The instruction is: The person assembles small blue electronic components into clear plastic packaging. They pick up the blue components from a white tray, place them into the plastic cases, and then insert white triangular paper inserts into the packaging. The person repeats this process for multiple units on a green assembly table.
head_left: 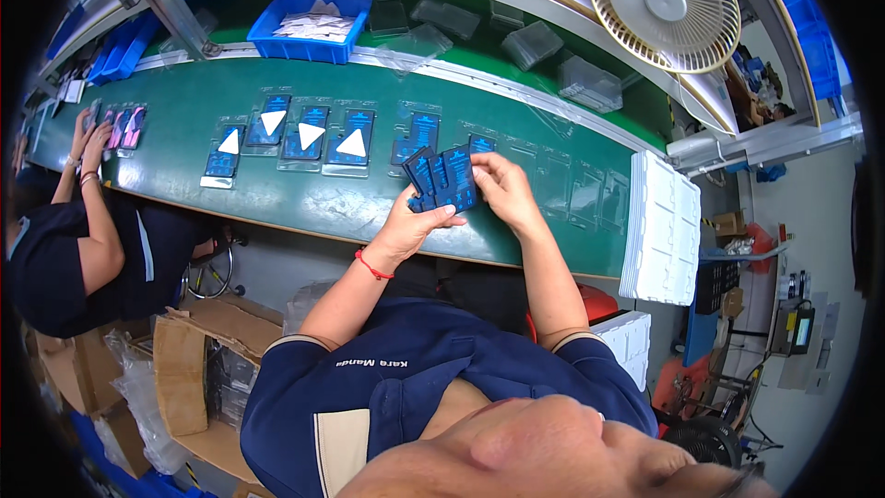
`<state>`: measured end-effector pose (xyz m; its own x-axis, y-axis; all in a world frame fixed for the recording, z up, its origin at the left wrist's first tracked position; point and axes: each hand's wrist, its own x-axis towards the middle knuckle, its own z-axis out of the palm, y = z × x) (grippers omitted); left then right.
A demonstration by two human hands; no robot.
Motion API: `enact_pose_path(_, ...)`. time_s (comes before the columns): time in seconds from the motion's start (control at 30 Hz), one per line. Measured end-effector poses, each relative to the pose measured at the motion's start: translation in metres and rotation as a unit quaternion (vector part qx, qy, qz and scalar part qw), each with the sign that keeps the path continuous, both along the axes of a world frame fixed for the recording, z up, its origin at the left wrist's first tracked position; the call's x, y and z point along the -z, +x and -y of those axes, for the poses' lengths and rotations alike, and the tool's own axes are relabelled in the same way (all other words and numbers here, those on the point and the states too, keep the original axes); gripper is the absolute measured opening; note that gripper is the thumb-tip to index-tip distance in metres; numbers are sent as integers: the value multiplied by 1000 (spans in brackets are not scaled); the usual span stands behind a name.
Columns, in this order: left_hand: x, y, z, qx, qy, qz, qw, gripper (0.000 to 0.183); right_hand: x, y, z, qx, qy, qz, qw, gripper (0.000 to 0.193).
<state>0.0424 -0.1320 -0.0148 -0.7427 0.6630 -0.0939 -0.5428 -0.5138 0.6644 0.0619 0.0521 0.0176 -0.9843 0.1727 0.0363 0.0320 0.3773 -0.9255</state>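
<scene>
My left hand (pixel 413 226) is closed round a fanned stack of dark, notched phone batteries (pixel 454 183) with blue print, held above the green bench. At the stack's right edge my right hand (pixel 504 192) has its fingers curled and pinched against the front battery. Just behind the hands, another battery (pixel 481 143) lies in a clear plastic tray, partly hidden. To its left a clear tray holds a battery (pixel 423 132). Farther left stand several clear trays with batteries and white paper triangles (pixel 351 144) on top.
Several clear plastic trays (pixel 586 194) lie right of my hands. White moulded trays (pixel 662 227) are stacked at the bench's right end. A blue bin (pixel 309 48) of white papers stands behind, with a fan (pixel 664 2) above. At left, a co-worker's hands (pixel 89 140) handle pink-and-black pieces.
</scene>
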Motion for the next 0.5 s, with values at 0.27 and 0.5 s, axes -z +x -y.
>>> enact_pose_path(0.27, -4, 0, -2, 29, -70, -53, 996, 36, -10, 25, -7, -53, -204, 37, 977, 12)
enact_pose_path(0.5, -3, -3, 1, 15, 13, -6, 1000, 52, -11, 23, -88, 148, -82, 18, 985, 8)
